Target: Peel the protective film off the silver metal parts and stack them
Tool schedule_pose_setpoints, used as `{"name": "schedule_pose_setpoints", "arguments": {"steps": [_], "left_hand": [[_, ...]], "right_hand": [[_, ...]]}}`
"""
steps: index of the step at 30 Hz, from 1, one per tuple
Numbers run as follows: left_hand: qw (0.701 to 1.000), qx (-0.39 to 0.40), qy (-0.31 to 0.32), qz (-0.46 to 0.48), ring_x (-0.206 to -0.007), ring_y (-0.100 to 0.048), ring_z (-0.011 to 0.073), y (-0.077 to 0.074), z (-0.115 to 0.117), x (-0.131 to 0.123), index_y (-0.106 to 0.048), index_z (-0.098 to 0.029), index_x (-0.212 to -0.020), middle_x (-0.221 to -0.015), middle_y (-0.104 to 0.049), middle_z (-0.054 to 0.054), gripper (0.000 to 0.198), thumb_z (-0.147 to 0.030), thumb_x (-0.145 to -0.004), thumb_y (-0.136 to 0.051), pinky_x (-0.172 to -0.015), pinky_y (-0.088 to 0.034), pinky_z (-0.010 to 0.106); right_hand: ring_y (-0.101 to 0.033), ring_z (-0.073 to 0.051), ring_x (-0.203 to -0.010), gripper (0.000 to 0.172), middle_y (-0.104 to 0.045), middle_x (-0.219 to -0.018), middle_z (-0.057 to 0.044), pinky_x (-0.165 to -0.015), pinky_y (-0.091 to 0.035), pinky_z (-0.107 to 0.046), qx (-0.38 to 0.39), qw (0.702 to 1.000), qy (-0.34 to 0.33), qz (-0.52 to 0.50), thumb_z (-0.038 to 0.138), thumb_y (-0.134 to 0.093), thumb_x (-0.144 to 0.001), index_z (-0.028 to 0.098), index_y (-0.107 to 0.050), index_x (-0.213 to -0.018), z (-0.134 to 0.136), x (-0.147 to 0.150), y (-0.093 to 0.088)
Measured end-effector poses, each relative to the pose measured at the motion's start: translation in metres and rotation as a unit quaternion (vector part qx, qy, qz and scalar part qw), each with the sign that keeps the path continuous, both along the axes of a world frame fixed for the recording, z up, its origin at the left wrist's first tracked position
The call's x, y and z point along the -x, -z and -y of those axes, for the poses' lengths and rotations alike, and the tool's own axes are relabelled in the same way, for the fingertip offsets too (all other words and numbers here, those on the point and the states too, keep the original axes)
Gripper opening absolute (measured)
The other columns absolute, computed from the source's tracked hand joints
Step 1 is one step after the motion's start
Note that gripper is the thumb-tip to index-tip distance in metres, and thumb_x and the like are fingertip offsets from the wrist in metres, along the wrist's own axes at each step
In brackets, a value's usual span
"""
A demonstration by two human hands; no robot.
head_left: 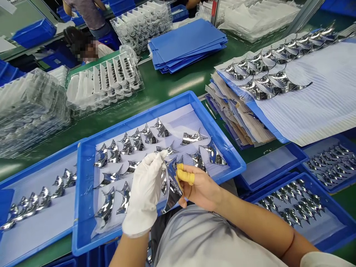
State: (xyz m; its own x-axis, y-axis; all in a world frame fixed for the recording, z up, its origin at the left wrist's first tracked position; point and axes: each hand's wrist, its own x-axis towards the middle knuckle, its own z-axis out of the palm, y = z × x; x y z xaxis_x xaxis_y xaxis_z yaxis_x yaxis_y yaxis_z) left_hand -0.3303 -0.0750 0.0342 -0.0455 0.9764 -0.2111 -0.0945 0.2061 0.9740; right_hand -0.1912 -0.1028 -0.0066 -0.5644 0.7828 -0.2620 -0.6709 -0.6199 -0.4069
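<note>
A shiny chrome curved part (172, 187) with pointed corners is held between my two hands, above the near edge of a blue tray (133, 112). My left hand (147, 189), in a white glove, pinches its upper left side. On the other side my right hand (198, 183), bare except for yellow finger covers (185, 174), grips the part's right edge. Several similar chrome parts (136, 140) lie on white paper in the tray, some in a row along the far side. The fingertips behind the held part are partly hidden.
Left of the tray is another blue tray (41, 237) with chrome parts. Blue sheets (189, 40) and clear plastic trays (102, 81) stand on the green bench (155, 83). At right, chrome parts (274, 83) top a stack; more trays (328, 231) sit lower. People (89, 48) are beyond the bench.
</note>
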Motion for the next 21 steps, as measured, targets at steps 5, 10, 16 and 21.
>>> {"name": "schedule_pose_setpoints", "arguments": {"steps": [5,10,16,21], "left_hand": [[0.993,-0.036,0.055,-0.096,-0.074,-0.064,0.0129,-0.012,-0.033,0.014,-0.07,-0.02,-0.083,-0.085,-0.073,0.001,0.019,-0.037,-0.077,-0.077,-0.073,-0.051,0.023],[0.896,-0.127,0.053,-0.423,-0.064,-0.059,0.0157,-0.035,-0.102,0.008,-0.065,-0.017,-0.071,-0.067,-0.067,0.001,0.035,-0.051,-0.082,-0.064,-0.063,-0.045,0.026],[0.776,-0.118,0.105,-0.611,-0.081,-0.067,0.0279,0.002,-0.184,-0.026,-0.067,-0.018,-0.07,-0.075,-0.073,0.009,0.039,-0.053,-0.083,-0.059,-0.075,-0.044,0.034],[0.746,-0.104,0.141,-0.643,-0.091,-0.069,0.0306,0.042,-0.209,-0.048,-0.071,-0.017,-0.073,-0.08,-0.074,0.012,0.036,-0.049,-0.085,-0.06,-0.089,-0.042,0.043]], "right_hand": [[-0.067,-0.012,-0.069,0.029,-0.066,-0.091,-0.004,-0.057,-0.055,-0.023,-0.113,0.952,0.086,0.271,0.039,-0.064,-0.088,0.017,-0.058,-0.106,-0.004,-0.004,0.013],[-0.07,-0.014,-0.071,0.026,-0.07,-0.09,-0.007,-0.061,-0.053,-0.024,-0.181,0.906,0.063,0.377,0.033,-0.053,-0.092,0.015,-0.061,-0.109,-0.004,-0.009,0.029],[-0.069,-0.013,-0.068,0.023,-0.07,-0.086,-0.006,-0.062,-0.052,-0.025,-0.202,0.891,0.03,0.405,0.027,-0.05,-0.092,0.014,-0.064,-0.104,-0.003,-0.011,0.034],[-0.068,-0.013,-0.067,0.023,-0.07,-0.084,-0.005,-0.061,-0.052,-0.024,-0.2,0.896,0.037,0.394,0.028,-0.049,-0.093,0.015,-0.065,-0.104,-0.002,-0.011,0.038]]}}
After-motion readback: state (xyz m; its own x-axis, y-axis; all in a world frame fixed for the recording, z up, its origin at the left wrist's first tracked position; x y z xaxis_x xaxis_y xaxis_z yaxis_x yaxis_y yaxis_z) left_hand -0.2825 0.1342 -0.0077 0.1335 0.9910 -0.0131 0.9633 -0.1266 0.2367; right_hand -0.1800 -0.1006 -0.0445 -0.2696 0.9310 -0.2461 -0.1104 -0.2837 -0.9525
